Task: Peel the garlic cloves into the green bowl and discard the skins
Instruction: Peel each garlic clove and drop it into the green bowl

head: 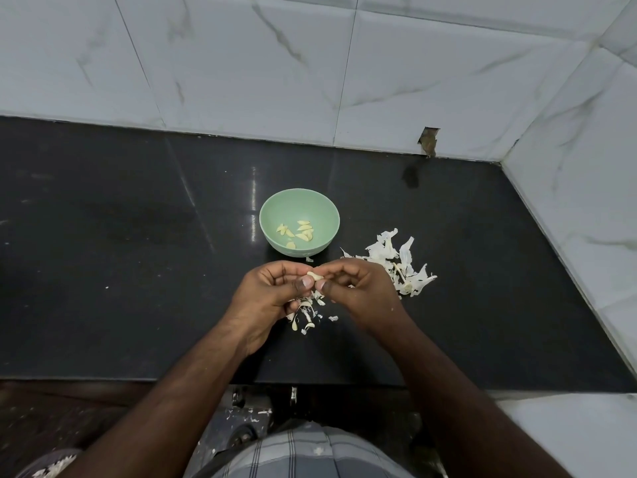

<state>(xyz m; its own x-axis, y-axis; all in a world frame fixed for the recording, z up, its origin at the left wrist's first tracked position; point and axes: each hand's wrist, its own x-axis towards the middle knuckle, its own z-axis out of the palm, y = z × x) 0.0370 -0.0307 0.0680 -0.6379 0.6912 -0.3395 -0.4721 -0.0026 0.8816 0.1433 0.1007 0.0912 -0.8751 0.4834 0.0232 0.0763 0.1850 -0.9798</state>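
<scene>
Currently: garlic clove (315, 275), pinched between left hand (272, 298) and right hand (358, 291), just in front of green bowl (299, 226) (peeled cloves inside). Skins (400, 267) right of bowl. Advice: strip skin fully, drop clove in bowl.

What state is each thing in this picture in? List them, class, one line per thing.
green bowl: upright, holding peeled cloves.
peeled cloves: loose in the bowl.
garlic clove: pinched by both hands.
left hand: fingers curled on the clove.
right hand: fingers curled on the clove.
skins: heaped on the counter, not yet discarded.
counter: littered with scraps.
</scene>
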